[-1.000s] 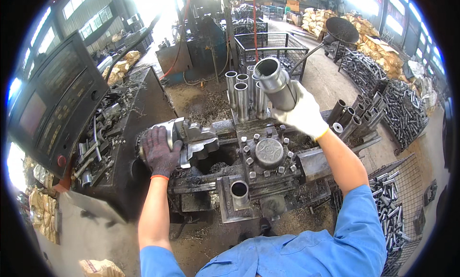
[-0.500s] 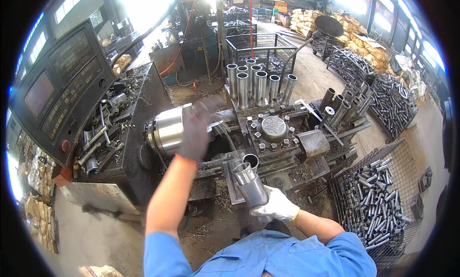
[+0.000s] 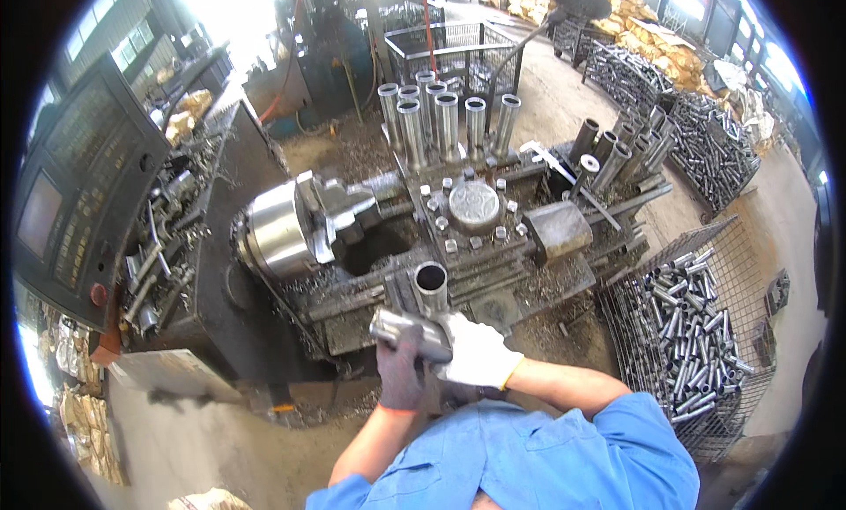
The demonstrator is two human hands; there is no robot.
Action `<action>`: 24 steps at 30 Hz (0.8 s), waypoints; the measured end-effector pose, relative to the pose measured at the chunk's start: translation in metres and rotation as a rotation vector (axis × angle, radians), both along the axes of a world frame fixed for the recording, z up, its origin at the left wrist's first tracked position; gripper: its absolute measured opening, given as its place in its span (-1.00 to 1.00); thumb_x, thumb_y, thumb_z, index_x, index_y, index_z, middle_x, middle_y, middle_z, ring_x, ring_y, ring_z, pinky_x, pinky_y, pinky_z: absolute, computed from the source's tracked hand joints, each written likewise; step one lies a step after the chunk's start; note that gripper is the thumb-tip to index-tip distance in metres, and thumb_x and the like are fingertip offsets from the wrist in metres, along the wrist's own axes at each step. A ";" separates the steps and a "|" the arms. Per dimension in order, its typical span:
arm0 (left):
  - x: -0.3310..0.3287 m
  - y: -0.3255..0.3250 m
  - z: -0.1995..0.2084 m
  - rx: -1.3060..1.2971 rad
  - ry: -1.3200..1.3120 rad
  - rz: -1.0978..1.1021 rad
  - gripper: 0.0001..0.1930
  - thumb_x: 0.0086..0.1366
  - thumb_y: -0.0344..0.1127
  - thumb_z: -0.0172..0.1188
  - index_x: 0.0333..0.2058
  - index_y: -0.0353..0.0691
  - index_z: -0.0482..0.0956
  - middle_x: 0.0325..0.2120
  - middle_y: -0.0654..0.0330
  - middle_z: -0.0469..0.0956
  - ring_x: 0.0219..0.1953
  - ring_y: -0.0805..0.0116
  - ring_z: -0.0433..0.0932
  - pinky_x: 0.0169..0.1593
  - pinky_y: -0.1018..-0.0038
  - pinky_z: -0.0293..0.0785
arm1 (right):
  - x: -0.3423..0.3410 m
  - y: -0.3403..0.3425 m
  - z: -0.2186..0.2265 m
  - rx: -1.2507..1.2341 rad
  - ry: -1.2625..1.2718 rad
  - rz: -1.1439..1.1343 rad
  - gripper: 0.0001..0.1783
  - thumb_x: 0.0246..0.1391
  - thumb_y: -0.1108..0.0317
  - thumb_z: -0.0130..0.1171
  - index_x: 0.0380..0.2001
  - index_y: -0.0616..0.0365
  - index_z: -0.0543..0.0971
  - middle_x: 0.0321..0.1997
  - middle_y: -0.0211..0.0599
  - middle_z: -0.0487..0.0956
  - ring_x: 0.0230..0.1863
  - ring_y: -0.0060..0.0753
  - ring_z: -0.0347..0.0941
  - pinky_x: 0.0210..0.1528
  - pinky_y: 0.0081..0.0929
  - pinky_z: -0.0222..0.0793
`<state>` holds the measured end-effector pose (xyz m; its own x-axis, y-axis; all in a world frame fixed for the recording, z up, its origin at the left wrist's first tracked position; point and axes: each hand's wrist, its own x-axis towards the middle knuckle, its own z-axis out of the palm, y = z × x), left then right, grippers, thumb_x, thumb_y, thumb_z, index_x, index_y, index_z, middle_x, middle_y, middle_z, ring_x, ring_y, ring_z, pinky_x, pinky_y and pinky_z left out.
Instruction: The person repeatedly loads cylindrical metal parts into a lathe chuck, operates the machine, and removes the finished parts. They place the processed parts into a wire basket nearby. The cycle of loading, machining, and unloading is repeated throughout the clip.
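Observation:
A shiny metal tube [image 3: 408, 332] lies almost level between my hands, its open end pointing left. My left hand [image 3: 403, 371], in a dark glove, is closed around it near that end. My right hand [image 3: 480, 351], gloved in white, grips the other end, covering part of it. Just beyond the hands a second tube [image 3: 431, 290] stands upright on the lathe, its dark bore facing up. To the left of that tube sits the lathe chuck [image 3: 282, 226], with its jaws visible and no tube seen in them.
Several finished-looking tubes [image 3: 447, 126] stand behind the round-topped tool post [image 3: 476, 203]. Darker tubes [image 3: 617, 162] and a caliper [image 3: 551, 160] are to their right. A wire basket [image 3: 749, 334] of short tubes stands at right. The control panel [image 3: 84, 193] rises at left.
My left hand has come back from the chuck and closed on the tube. The tube has swung from steeply tilted to nearly level, moving left. The view has shifted slightly.

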<state>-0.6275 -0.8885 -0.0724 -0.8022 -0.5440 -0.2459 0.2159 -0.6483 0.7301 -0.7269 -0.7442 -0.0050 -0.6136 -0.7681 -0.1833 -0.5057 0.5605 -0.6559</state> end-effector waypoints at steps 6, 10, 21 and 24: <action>-0.005 -0.018 -0.026 0.062 -0.152 0.059 -0.51 0.35 -0.35 0.41 0.19 -0.26 0.46 0.06 0.08 0.58 0.12 0.11 0.59 0.26 0.11 0.54 | -0.020 0.006 -0.072 0.288 -0.286 0.121 -0.12 -0.22 -0.25 0.53 0.03 0.24 0.69 -0.15 0.13 0.75 -0.11 0.07 0.73 0.01 -0.13 0.62; 0.015 -0.015 -0.054 0.326 -0.033 0.120 -0.50 0.47 -0.17 0.29 0.29 -0.18 0.44 0.11 0.05 0.58 0.13 0.05 0.62 0.28 0.03 0.55 | -0.032 0.013 -0.111 -0.003 -0.586 0.206 -0.21 -0.10 -0.04 0.58 0.12 0.25 0.63 -0.11 -0.15 0.75 -0.12 -0.38 0.66 0.04 -0.30 0.59; 0.006 -0.030 -0.006 -0.376 -0.291 -0.082 -0.17 0.24 0.00 0.54 0.36 -0.17 0.36 0.05 -0.02 0.63 -0.02 0.06 0.70 0.10 0.15 0.68 | -0.082 0.054 -0.024 -0.459 -0.443 -0.240 -0.51 -0.06 0.32 0.58 -0.02 0.09 0.66 -0.11 -0.30 0.76 -0.07 -0.44 0.69 0.00 -0.40 0.62; -0.049 -0.029 0.008 -1.171 -0.364 -0.030 -0.08 0.03 -0.07 0.69 0.32 -0.18 0.43 0.06 0.07 0.65 0.03 0.16 0.69 0.16 0.25 0.64 | -0.092 0.056 -0.042 -0.226 -0.021 -0.185 -0.34 -0.10 0.13 0.62 0.07 0.08 0.61 -0.08 -0.17 0.75 -0.08 -0.17 0.71 0.07 -0.25 0.62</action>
<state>-0.6769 -0.9175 -0.0643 -0.8048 -0.5696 0.1668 -0.1260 0.4387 0.8898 -0.8193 -0.6881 -0.0467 -0.7449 -0.6663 -0.0343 -0.3937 0.4805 -0.7837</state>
